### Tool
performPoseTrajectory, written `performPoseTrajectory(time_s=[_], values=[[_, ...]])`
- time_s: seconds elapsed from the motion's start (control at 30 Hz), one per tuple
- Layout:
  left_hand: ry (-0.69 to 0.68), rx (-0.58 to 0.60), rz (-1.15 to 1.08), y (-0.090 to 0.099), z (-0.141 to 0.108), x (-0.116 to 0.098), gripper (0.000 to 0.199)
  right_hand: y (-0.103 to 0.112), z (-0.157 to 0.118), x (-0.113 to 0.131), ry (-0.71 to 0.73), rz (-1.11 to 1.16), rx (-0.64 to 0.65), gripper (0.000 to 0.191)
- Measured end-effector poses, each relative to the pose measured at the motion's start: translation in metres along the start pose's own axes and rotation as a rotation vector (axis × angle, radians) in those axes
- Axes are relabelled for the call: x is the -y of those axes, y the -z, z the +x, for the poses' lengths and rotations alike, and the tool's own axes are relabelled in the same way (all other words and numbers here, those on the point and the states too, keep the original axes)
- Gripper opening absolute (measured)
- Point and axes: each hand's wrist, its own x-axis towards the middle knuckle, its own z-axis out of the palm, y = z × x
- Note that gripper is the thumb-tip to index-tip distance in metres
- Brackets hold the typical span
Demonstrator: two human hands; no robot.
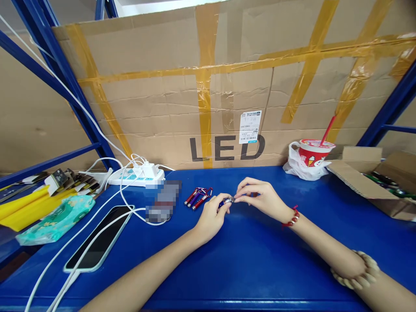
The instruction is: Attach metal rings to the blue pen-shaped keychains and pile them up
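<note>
A small blue keychain flashlight (222,203) with a silvery end is held in the fingers of my left hand (209,219). My right hand (264,200) meets it from the other side, thumb and fingertips pinched at the silvery end. The tiny part between those fingertips is too small to make out. Left of my left hand, several similar flashlights (196,198) in red and blue-purple lie close together on the blue tabletop (247,260), with small carabiner clips at their far ends.
On the left are a phone (100,238), a blurred-out phone-like item (164,201), white cables and a power strip (152,175). A red drink cup (313,151) stands in a plastic bag at back right, beside an open cardboard box (357,182). Large cardboard (156,117) closes off the back.
</note>
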Motion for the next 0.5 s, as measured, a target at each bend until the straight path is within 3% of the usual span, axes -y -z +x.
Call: performPoseTrajectory(time_s=[0.23, 0.5], values=[[-0.012, 0.03, 0.005, -0.0007, -0.0019, 0.0008, 0.022, 0.0021, -0.0008, -0.0043, 0.115, -0.087, 0.034, 0.014], [-0.002, 0.06, 0.021, 0.0002, -0.0019, 0.0001, 0.015, 0.0023, -0.0027, -0.0051, 0.137, -0.121, 0.074, 0.014]])
